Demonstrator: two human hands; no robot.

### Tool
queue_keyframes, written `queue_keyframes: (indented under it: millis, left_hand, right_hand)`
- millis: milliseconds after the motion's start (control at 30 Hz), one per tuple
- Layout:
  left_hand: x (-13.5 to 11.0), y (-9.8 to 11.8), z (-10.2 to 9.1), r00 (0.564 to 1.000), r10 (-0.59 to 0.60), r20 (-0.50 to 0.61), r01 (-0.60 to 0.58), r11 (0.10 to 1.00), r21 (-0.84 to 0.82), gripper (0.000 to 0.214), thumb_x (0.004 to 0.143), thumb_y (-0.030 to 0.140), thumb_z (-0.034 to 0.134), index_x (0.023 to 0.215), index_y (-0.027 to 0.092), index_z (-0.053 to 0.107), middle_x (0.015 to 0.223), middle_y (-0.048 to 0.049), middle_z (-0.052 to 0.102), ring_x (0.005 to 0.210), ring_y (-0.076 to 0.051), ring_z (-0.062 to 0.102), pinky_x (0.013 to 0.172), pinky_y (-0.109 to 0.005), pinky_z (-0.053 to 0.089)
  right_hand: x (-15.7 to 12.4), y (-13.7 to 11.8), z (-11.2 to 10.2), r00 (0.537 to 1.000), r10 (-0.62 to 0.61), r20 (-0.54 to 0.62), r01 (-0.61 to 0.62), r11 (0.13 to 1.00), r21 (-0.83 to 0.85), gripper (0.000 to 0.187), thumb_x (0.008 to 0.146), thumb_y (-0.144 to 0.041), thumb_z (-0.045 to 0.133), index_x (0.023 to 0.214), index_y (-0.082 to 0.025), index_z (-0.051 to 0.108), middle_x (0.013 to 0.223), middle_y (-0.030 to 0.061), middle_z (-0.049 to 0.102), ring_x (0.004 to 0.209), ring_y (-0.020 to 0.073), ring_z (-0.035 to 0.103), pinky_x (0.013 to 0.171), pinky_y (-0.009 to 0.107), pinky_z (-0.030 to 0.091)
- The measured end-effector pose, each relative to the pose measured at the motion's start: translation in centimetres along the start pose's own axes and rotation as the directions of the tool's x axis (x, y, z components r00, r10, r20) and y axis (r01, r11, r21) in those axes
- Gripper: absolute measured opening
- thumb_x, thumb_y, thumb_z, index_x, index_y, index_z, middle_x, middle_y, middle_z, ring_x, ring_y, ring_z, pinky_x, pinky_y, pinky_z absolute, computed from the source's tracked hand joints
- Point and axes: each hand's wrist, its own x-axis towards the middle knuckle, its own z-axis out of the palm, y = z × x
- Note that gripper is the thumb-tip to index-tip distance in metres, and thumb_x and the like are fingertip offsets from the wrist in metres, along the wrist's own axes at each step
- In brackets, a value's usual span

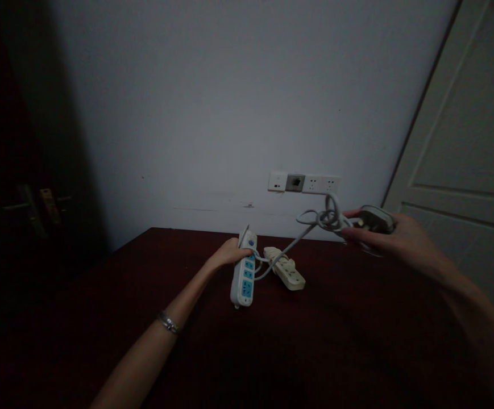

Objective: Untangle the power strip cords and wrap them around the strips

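Observation:
My left hand [232, 251] is closed around the upper part of a white power strip [237, 288] with blue sockets, held tilted over the dark red table. From that strip a grey-white cord [291, 245] runs up to the right, partly wound in loops. My right hand [394, 227] grips the cord's end, with a dark plug [374, 220] and a bundle of cord at its fingers. Behind the first strip, a second, cream power strip [291, 277] lies on the table with its own cord wrapped about it.
The dark red table [178, 250] reaches back to a grey wall [212, 113]. Low on that wall sits a row of wall sockets [312, 183]. A pale panelled door [464, 142] stands at right, and a metal door handle [50, 204] shows in the dark at left.

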Motion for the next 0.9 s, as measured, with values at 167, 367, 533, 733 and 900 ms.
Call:
queue_keyframes:
  millis: [167,367,533,733,900]
  left_hand:
    - [-0.3,0.5,1.2,0.998,-0.057,0.001,0.055,0.974,0.219,0.030,0.063,0.039,0.057,0.068,0.011,0.064,0.067,-0.0082,0.063,0.064,-0.020,0.060,0.049,-0.023,0.038]
    - [-0.4,-0.3,1.6,0.995,-0.101,-0.025,0.104,0.952,0.288,0.037,0.061,0.043,0.058,0.078,0.012,0.067,0.073,-0.0103,0.065,0.065,-0.021,0.061,0.048,-0.023,0.036]
    - [-0.3,-0.6,1.8,0.989,-0.148,-0.015,0.143,0.916,0.374,0.041,0.061,0.046,0.057,0.081,0.012,0.067,0.075,-0.0113,0.066,0.066,-0.021,0.062,0.048,-0.023,0.036]
    - [0.1,-1.1,2.3,0.986,-0.164,0.010,0.144,0.890,0.433,0.046,0.059,0.048,0.058,0.080,0.009,0.067,0.080,-0.0162,0.066,0.071,-0.025,0.063,0.050,-0.025,0.038]
    - [0.1,-1.7,2.7,0.983,-0.185,0.018,0.158,0.882,0.445,0.041,0.059,0.047,0.059,0.078,0.011,0.068,0.079,-0.0135,0.067,0.072,-0.023,0.063,0.053,-0.024,0.040]
  right_hand:
    - [-0.5,-3.6,3.4,0.982,-0.021,0.185,-0.020,0.975,0.220,0.044,0.056,-0.029,0.075,0.094,-0.019,0.057,0.067,0.0036,0.066,0.061,0.0193,0.062,0.055,0.030,0.049]
    - [-1.2,-2.8,6.9,0.847,-0.077,0.526,-0.297,0.752,0.588,0.032,0.057,-0.017,0.064,0.087,-0.021,0.053,0.079,0.0038,0.068,0.074,0.0216,0.065,0.068,0.037,0.050]
    - [-1.6,-1.1,9.2,0.892,-0.020,0.451,-0.347,0.609,0.713,0.033,0.056,-0.016,0.061,0.088,-0.021,0.054,0.084,0.0040,0.068,0.092,0.0248,0.062,0.081,0.042,0.048]
    - [0.3,3.5,10.8,0.965,0.192,0.181,-0.262,0.607,0.751,0.030,0.065,-0.021,0.060,0.089,-0.024,0.042,0.075,0.0022,0.067,0.086,0.0231,0.065,0.074,0.039,0.051]
    - [1.6,7.6,13.2,0.939,0.325,0.109,-0.311,0.674,0.670,0.033,0.063,-0.020,0.060,0.089,-0.023,0.040,0.067,-0.0010,0.064,0.074,0.0214,0.066,0.060,0.033,0.054]
